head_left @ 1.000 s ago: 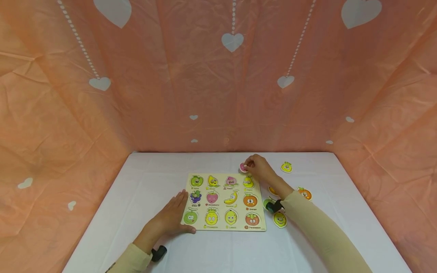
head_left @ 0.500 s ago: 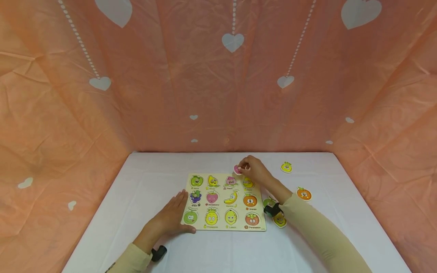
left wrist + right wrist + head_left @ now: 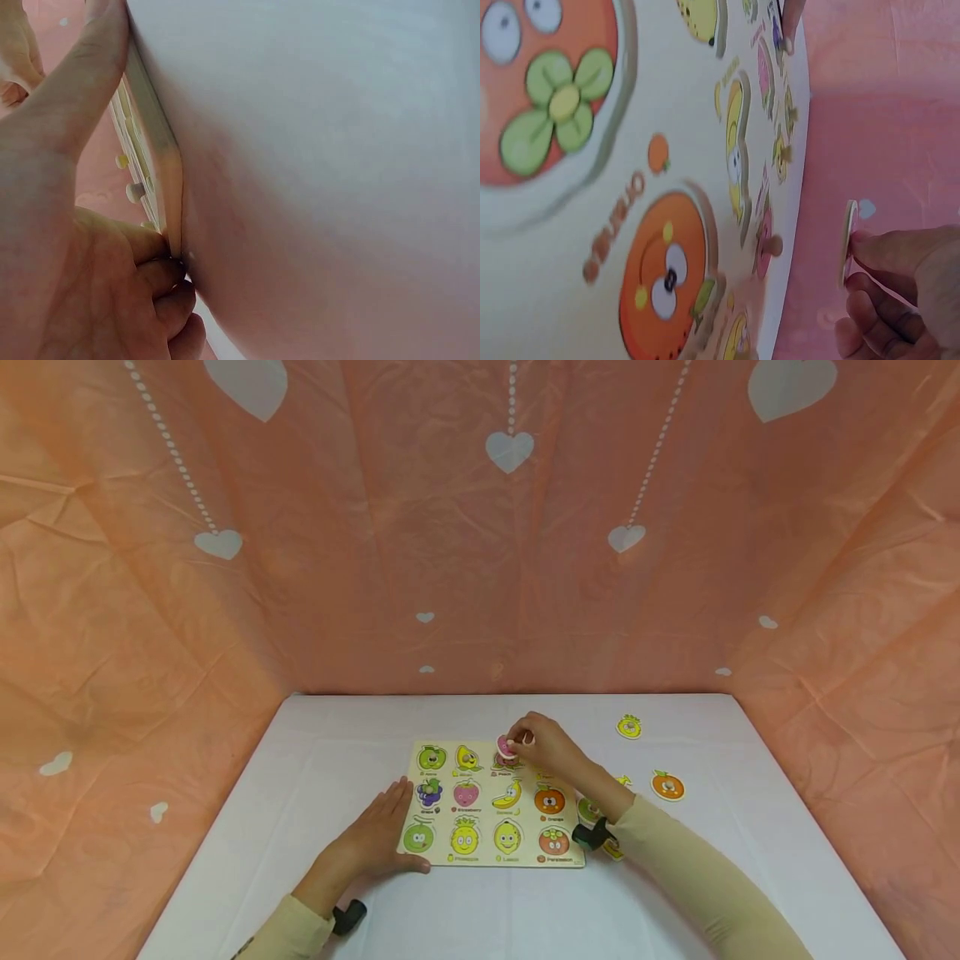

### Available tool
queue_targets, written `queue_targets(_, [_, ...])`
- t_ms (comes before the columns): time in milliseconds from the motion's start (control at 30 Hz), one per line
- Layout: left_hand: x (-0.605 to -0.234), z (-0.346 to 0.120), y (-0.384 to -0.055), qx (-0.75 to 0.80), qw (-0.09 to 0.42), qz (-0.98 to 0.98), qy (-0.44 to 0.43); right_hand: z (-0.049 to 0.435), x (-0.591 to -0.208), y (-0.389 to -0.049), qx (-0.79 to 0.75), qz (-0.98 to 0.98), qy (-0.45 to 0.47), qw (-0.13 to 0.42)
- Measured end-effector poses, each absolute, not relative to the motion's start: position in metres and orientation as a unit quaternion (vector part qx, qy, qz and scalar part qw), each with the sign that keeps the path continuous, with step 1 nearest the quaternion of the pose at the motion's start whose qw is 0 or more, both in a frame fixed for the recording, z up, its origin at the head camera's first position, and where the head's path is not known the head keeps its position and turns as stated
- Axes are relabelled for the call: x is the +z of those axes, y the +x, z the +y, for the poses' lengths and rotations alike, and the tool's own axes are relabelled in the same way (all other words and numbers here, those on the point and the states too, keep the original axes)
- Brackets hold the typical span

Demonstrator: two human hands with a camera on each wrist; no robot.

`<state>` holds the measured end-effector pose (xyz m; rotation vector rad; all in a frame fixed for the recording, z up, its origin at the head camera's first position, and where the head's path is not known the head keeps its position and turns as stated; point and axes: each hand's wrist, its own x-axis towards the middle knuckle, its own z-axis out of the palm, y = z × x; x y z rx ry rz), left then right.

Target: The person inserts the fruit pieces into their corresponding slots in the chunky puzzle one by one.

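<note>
A pale wooden fruit puzzle board [image 3: 484, 866] lies flat on the white table. Along its left edge my left hand [image 3: 375, 835] rests with fingers extended, the thumb at the near edge; the left wrist view shows the fingertips against the board's side. My right hand [image 3: 551, 752] pinches a pink puzzle piece [image 3: 504, 745] above the board's back edge, over the peach [image 3: 507, 763]. In the right wrist view the piece [image 3: 847, 244] is edge-on between thumb and fingers, apart from the board. Knobbed pieces include the apple [image 3: 432, 758] and grapes [image 3: 429, 792].
Right of the board lie an orange piece [image 3: 667, 786], a pineapple piece [image 3: 629, 727] and a green piece [image 3: 588, 811], plus yellow pieces partly hidden by the right arm. Peach-coloured cloth [image 3: 495, 610] with white hearts stands behind the table.
My right hand has carried the pink piece leftward and nearer, from behind the board to above its back row. The left hand has stayed at the board's edge.
</note>
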<state>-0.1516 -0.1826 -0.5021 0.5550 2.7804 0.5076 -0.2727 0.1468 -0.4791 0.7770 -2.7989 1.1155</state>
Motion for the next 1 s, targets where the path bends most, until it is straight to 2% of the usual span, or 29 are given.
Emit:
queue_targets(400, [-0.501, -0.182, -0.152, 0.175, 0.135, 0.957, 0.188, 0.131, -0.477, -0.259, 0.368, -0.894, 0.255, -0.010])
queue_targets(633, [-0.500, -0.181, -0.153, 0.170, 0.142, 0.957, 0.186, 0.126, -0.483, -0.253, 0.367, -0.881, 0.298, -0.007])
queue_targets(1000, [-0.500, -0.182, -0.153, 0.177, 0.143, 0.956, 0.184, 0.110, -0.491, -0.245, 0.363, -0.881, 0.299, -0.057])
